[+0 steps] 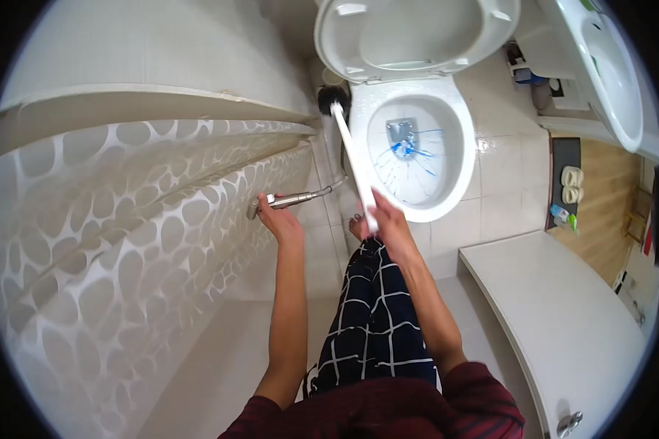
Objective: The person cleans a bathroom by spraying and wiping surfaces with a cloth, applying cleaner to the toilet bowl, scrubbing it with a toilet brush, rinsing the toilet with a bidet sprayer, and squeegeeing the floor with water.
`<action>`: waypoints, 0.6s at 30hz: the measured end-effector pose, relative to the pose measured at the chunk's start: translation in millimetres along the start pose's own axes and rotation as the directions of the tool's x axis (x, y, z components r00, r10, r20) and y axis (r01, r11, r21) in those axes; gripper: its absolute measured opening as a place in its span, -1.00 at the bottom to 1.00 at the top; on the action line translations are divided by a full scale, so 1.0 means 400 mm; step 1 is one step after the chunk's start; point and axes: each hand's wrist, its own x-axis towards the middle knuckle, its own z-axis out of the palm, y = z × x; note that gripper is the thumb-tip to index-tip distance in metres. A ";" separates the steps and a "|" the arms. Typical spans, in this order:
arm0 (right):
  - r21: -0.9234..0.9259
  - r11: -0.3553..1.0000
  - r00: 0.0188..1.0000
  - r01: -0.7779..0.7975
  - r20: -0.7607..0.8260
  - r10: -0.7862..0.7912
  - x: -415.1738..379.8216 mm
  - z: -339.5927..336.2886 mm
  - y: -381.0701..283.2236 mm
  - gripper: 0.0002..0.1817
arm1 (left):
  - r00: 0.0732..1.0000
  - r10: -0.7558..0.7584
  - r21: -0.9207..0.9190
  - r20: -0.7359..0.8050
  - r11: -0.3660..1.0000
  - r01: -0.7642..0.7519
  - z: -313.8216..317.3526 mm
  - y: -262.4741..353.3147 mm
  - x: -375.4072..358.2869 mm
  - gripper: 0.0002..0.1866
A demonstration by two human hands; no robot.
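Observation:
My left hand (280,221) is closed around a metal bidet sprayer (296,199), whose hose runs off toward the toilet. In my right hand (392,233) is the lower end of the long white handle of a toilet brush (354,157). The brush's dark bristle head (333,99) is at the far end, left of the toilet bowl (458,146) and outside it. Blue streaks of liquid (406,150) run over the inside of the bowl, around the water at the drain. The toilet seat and lid (421,36) are raised.
A pebble-patterned shower curtain (139,205) hangs on the left. At upper right is a washbasin (615,80). An open white door (564,322) stands at lower right. Past the doorway, pale slippers (572,184) and a blue-and-green bottle (562,216) lie on a dark mat (561,155).

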 end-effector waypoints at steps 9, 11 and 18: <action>0.197 0.955 0.961 -0.223 -0.117 0.249 -0.183 -0.253 0.039 -0.80 | 0.946 0.124 0.163 0.299 0.970 -0.179 0.028 -0.099 -0.144 -0.79; 0.420 0.883 0.968 -0.210 -0.035 0.247 -0.093 -0.272 0.068 -0.82 | 0.968 0.109 0.074 0.225 0.989 -0.128 0.045 -0.133 -0.179 -0.77; 0.501 0.838 0.967 -0.214 -0.010 0.253 0.034 -0.267 0.090 -0.79 | 0.895 0.299 0.558 0.330 0.703 -0.440 0.077 -0.218 -0.213 -0.67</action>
